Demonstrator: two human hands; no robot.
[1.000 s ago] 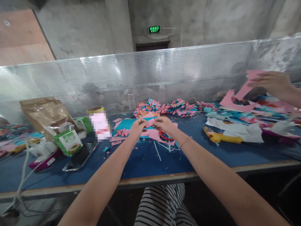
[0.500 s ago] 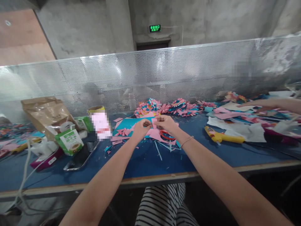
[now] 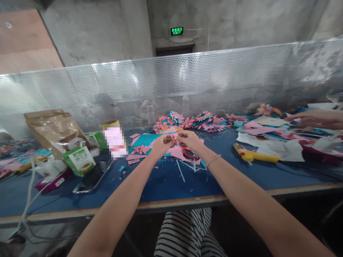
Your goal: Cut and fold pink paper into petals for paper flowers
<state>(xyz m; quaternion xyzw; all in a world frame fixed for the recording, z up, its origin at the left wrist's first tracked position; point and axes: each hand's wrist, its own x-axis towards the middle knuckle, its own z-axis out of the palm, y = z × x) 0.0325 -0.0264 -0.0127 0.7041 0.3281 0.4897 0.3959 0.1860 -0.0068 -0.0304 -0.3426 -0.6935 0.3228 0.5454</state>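
Between the fingertips of both hands is a small piece of pink paper (image 3: 175, 136), which looks folded or bent. My left hand (image 3: 162, 143) pinches it from the left, and my right hand (image 3: 189, 140) pinches it from the right. Under and behind the hands lie a blue paper sheet (image 3: 146, 139) and pink paper pieces (image 3: 176, 152). Red-handled scissors (image 3: 190, 153) rest just below my right hand; their blades are hidden. A pink cut-paper flower (image 3: 140, 149) lies to the left of my left hand.
Paper flower clusters (image 3: 206, 122) stand along the perforated metal screen (image 3: 187, 78). At right are a yellow glue gun (image 3: 250, 154), white sheets, and another person's hand (image 3: 318, 117). At left are a phone (image 3: 92, 178), a green box (image 3: 79, 160) and a brown paper bag (image 3: 53, 128).
The pink paper has been turned and bent between my fingertips, and my two hands have come closer together. At far right the other person's hand has shifted slightly right.
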